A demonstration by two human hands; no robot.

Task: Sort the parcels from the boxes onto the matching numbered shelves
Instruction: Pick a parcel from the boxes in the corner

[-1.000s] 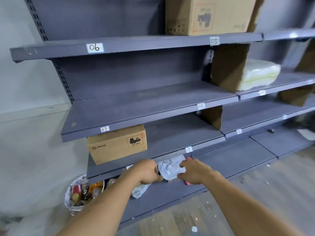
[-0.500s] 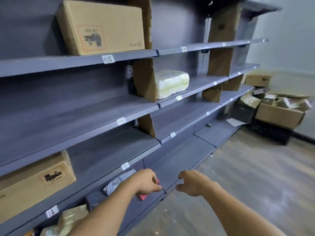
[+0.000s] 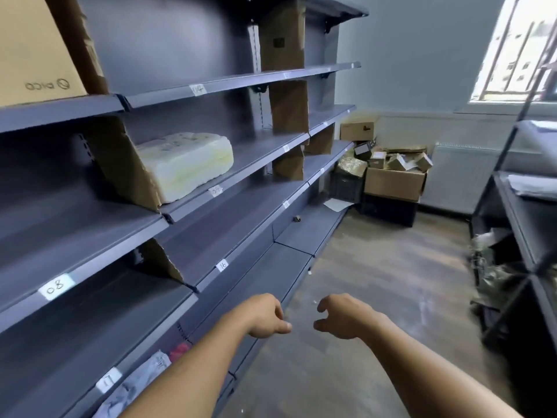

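Top left: PICO box on a high shelf. Btm left: grey-white parcel lies on the lowest shelf, right beside a shelf label, w/ a red item just past its right end. Mid left: white wrapped bundle sits one level above label 08.

Low centre: left hand has fingers loosely curled w/ nothing in them. The parcel is well left of it & lower in frame, partly behind the forearm, no contact. Right hand is near it, also loosely curled & empty.

Far end, right of centre: cardboard box heaped w/ parcels. Right edge: second rack.

Vs 1 s ago: both hands were on the parcel at the shelf. 0.5 s ago the left hand was at the red item. Now both are off & the view has swung right.
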